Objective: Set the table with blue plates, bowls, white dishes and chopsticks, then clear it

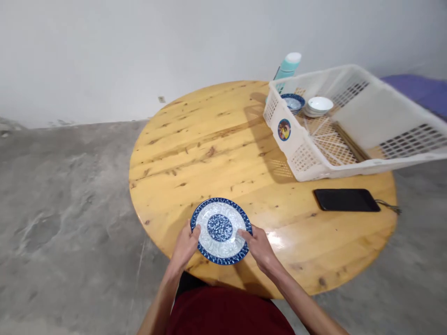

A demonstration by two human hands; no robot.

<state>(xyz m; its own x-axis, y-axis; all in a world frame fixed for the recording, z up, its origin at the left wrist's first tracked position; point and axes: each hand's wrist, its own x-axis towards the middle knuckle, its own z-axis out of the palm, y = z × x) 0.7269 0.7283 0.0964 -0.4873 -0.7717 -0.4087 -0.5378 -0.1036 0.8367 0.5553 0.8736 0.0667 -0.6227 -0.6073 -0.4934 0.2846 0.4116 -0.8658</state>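
A blue and white patterned plate [220, 230] sits at the near edge of a round wooden table [216, 149]. My left hand [186, 246] grips its left rim with the thumb on top. On the opposite rim, my right hand [260, 246] holds the plate the same way. Both hands are closed on the plate, one on each side.
A white plastic basket [314, 163] stands at the table's far right, holding a small blue bowl [292, 102] and stacked white dishes [318, 106]. A teal bottle [288, 66] stands behind it. A black phone [345, 200] with a cable lies near the right edge. Concrete floor surrounds the table.
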